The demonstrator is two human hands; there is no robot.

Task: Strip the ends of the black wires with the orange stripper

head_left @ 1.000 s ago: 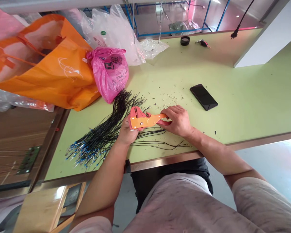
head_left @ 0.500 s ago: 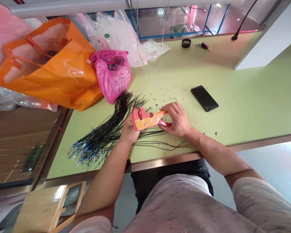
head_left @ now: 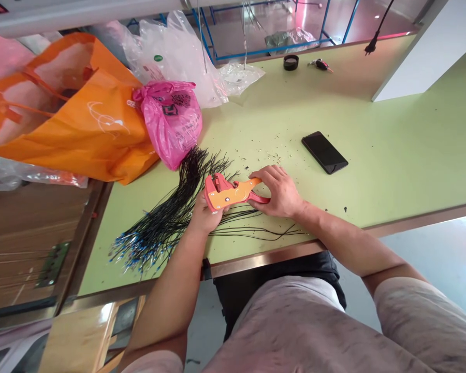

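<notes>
An orange and red wire stripper (head_left: 233, 195) is above the table, its head to the left and its handles to the right. My right hand (head_left: 278, 191) is closed around the handles. Behind the tool's head is my left hand (head_left: 205, 213), its fingers mostly hidden; what it holds cannot be made out. A thick bundle of black wires (head_left: 171, 207) with blue and silvery ends lies to the left, partly under my left hand. Several loose black wires (head_left: 252, 232) run to the right below the tool.
An orange bag (head_left: 81, 122), a pink plastic bag (head_left: 174, 122) and clear plastic bags (head_left: 178, 52) stand at the back left. A black phone (head_left: 325, 152) lies right of my hands. Farther back are a black ring (head_left: 291, 62), keys (head_left: 321, 65) and a white post (head_left: 423, 57).
The view has shifted slightly, so the bags, phone and tool appear a little farther left. My right hand stays on the handles, with no clear change in grip.
</notes>
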